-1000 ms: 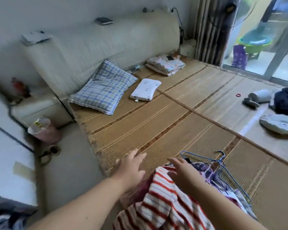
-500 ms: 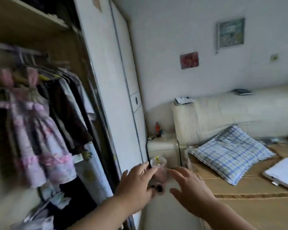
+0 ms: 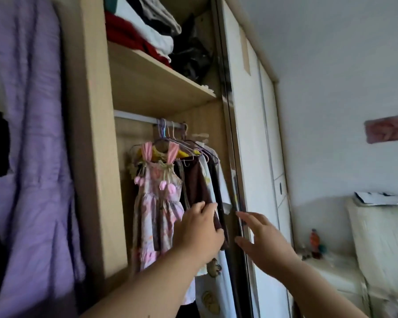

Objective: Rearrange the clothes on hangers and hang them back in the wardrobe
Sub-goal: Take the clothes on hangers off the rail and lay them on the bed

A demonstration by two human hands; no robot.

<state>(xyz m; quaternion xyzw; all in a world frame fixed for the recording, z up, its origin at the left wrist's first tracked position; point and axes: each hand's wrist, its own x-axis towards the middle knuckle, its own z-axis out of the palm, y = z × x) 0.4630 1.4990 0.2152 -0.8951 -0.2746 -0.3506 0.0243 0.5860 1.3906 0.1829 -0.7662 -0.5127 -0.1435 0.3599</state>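
The open wardrobe (image 3: 94, 143) fills the left half of the head view. Several garments hang on hangers (image 3: 170, 138) from its rail (image 3: 133, 117): a pink flowered child's dress (image 3: 157, 200) in front, a dark brown garment (image 3: 197, 187) behind it, and pale ones further right. My left hand (image 3: 199, 232) reaches to the hem of the brown garment, fingers apart and touching the cloth. My right hand (image 3: 260, 239) is spread open in front of the sliding door's dark edge (image 3: 233, 180), holding nothing.
A shelf (image 3: 156, 81) above the rail holds folded red, white and black clothes. A purple garment (image 3: 32, 157) hangs at the far left. The white sliding door (image 3: 255, 145) stands to the right. A nightstand (image 3: 331, 271) with a red bottle (image 3: 314, 243) and the bed's headboard (image 3: 381, 244) lie at the right.
My view has swung from the pile of clothes and hangers on the bed mat up to the wardrobe. Both empty hands have risen toward the hanging garments.
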